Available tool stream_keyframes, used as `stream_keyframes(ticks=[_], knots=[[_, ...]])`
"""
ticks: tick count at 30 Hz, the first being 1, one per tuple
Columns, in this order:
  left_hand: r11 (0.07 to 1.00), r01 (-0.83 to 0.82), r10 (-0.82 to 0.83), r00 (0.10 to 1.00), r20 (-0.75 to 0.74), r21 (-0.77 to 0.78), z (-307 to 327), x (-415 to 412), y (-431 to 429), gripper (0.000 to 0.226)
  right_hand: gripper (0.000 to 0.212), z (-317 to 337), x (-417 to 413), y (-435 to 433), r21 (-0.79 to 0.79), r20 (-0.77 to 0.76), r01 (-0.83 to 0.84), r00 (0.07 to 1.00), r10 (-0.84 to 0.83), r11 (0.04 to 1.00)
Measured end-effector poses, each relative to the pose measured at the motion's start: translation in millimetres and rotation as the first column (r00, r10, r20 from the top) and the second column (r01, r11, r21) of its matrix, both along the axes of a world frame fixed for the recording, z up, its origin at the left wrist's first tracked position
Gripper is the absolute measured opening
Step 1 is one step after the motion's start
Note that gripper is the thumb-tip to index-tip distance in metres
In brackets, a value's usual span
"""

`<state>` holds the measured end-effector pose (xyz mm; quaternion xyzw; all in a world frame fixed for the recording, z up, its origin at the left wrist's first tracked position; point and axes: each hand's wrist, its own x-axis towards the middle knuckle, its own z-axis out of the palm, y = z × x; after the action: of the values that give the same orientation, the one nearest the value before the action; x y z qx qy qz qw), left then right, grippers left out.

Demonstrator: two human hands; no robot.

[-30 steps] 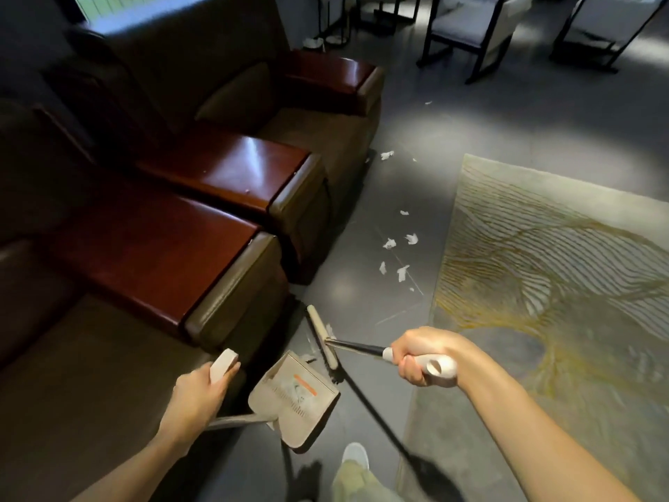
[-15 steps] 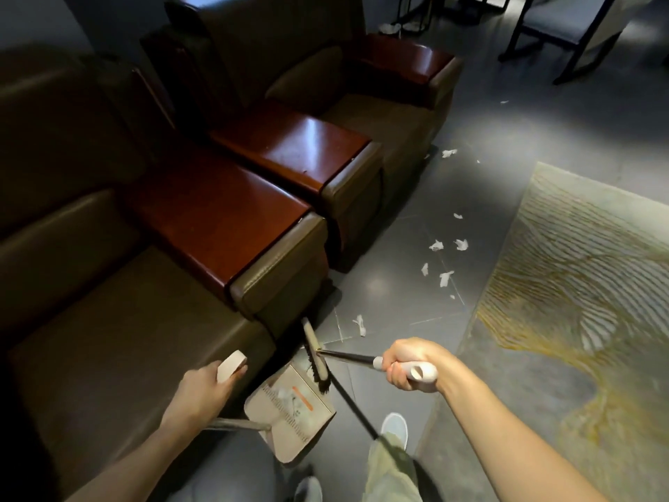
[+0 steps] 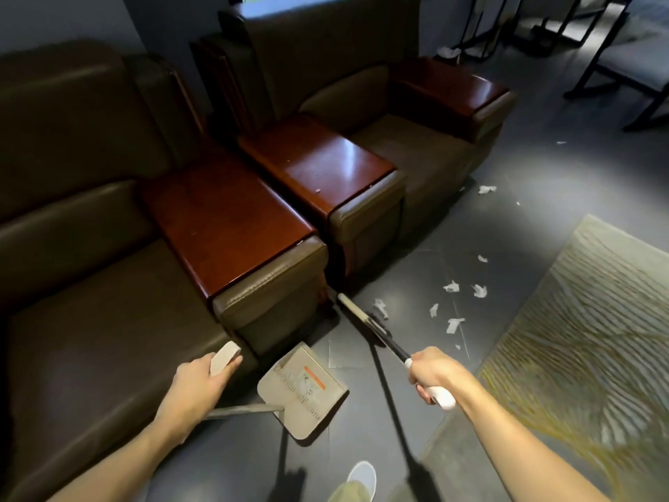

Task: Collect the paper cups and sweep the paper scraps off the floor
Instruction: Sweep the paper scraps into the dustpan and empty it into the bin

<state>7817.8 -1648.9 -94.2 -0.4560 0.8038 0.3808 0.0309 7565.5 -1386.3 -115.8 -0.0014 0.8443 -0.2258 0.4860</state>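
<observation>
My left hand (image 3: 197, 384) is curled round the top of the long handle of the dustpan (image 3: 302, 389), with the pale flat end of that handle sticking out above my thumb. The pan itself faces up just in front of the nearer armchair (image 3: 108, 320), low at the grey floor (image 3: 452, 230); I cannot tell whether it touches. My right hand (image 3: 432, 373) is wrapped tight round the white grip of the broom (image 3: 356, 313), whose dark shaft runs away from me and to the left. Its narrow head lies close to the foot of the nearer wooden armrest (image 3: 231, 219). The paper scraps (image 3: 451, 286) lie scattered on the bare floor between the armchairs and the patterned rug (image 3: 579, 320). One scrap sits just beside the broom head on the rug side, a loose cluster lies a little further out, and a few more are strewn farther off along the front of the second armchair (image 3: 416, 157). The toe of my pale shoe (image 3: 362, 474) shows at the bottom edge, between my forearms.
</observation>
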Motion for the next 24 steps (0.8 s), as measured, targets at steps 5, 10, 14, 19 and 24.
stream_keyframes(ticks=[5,10,14,19,24], knots=[[1.0,-0.014,0.013,1.0,-0.019,-0.009,2,-4,10,0.044,0.027,12,12,21,-0.054,0.014,0.014,1.0,-0.013,0.998],[0.999,0.05,-0.05,0.999,0.005,0.007,4,21,12,0.043,0.02,31,47,36,-0.103,0.141,0.126,0.984,-0.111,0.987],[0.997,0.075,-0.075,0.997,0.035,-0.008,1,69,10,0.036,0.037,36,95,37,-0.105,0.234,0.148,0.965,-0.12,0.983],[0.998,0.06,-0.058,0.996,0.066,-0.027,-1,125,-1,0.032,0.039,33,142,17,-0.117,0.342,0.147,0.934,-0.099,0.982],[0.996,0.073,-0.068,0.992,0.105,-0.044,-3,149,-10,0.029,0.023,22,162,-3,-0.131,0.456,0.267,0.871,-0.181,0.955]])
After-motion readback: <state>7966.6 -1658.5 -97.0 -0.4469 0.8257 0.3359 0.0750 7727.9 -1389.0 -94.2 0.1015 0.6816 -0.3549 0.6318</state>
